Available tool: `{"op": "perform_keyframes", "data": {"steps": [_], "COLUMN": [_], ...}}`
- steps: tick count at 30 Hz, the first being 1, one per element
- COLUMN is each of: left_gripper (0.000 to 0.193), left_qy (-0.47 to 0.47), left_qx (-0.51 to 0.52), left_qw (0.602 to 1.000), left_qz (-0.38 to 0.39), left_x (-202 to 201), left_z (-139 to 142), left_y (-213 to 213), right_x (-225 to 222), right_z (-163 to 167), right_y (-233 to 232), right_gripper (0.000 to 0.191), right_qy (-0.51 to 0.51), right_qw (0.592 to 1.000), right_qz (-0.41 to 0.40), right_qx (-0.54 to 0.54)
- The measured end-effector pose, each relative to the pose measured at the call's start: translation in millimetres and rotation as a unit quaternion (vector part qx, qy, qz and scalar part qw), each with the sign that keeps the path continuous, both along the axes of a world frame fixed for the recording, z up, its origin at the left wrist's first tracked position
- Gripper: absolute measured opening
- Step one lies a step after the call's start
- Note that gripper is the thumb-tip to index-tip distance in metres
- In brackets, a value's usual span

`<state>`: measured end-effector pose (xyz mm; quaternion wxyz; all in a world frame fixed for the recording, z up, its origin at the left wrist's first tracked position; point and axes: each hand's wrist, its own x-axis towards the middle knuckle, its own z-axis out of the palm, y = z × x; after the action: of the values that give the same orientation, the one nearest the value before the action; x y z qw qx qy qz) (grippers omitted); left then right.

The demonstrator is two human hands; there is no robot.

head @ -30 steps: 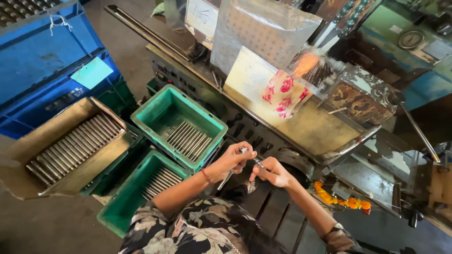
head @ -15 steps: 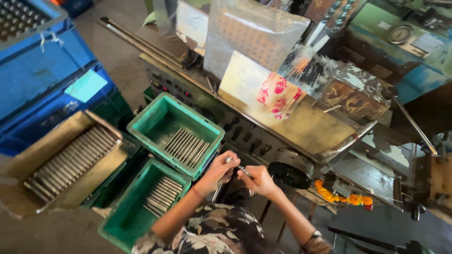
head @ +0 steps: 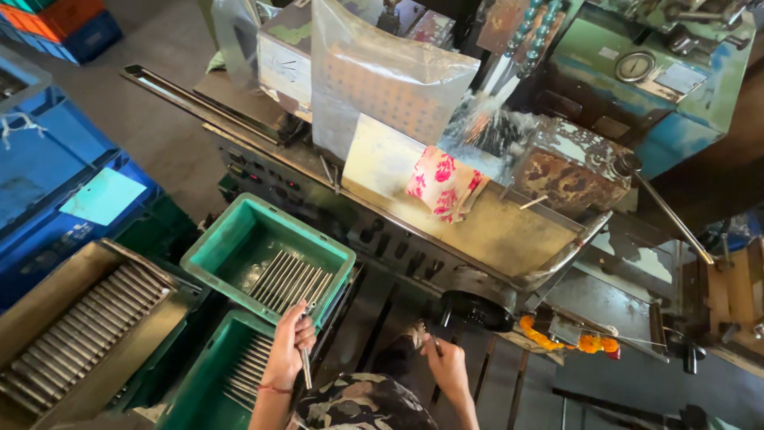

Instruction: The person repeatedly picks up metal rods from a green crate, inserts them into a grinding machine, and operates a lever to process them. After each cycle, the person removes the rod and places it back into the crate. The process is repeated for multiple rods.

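Left grip (head: 288,346) closed round steel rod (head: 305,362), upright, over near rim of upper green crate (head: 239,231). Right grip (head: 446,365) pinched on second thin rod (head: 435,345) (mostly hidden). Risk, my judgement: loose hold lets rod slip and drop onto lower green crate (head: 195,390), scattering stacked rods (head: 290,279).

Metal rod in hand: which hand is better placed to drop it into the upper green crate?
Left. The left hand already holds the metal rod at the rim of the upper green crate; the right hand sits farther off, over the dark platform.
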<state>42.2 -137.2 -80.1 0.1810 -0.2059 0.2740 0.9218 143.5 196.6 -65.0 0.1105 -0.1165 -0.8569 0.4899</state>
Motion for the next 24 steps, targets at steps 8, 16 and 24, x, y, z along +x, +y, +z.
{"op": "perform_keyframes", "data": {"steps": [8,16,24], "left_gripper": [0.015,0.015,0.013], "left_qy": [-0.008,0.093,0.220], "left_qx": [-0.110,-0.162,-0.150], "left_qw": [0.993,0.957,0.913], "left_qz": [-0.031,-0.221,-0.308], "left_x": [-71.2,-190.7,-313.4], "left_z": [19.7,67.9,122.9], "left_y": [59.9,188.8,350.1], "right_x": [-76.3,-167.1,-167.4], "right_z": [32.6,96.8,108.3], "right_y": [39.5,201.1,454.0], "right_gripper": [0.037,0.032,0.027], "right_qy": [-0.008,0.045,0.020], "right_qw": [0.999,0.979,0.920], "right_qz": [0.001,-0.132,-0.318], "right_qx": [0.040,0.151,0.227]}}
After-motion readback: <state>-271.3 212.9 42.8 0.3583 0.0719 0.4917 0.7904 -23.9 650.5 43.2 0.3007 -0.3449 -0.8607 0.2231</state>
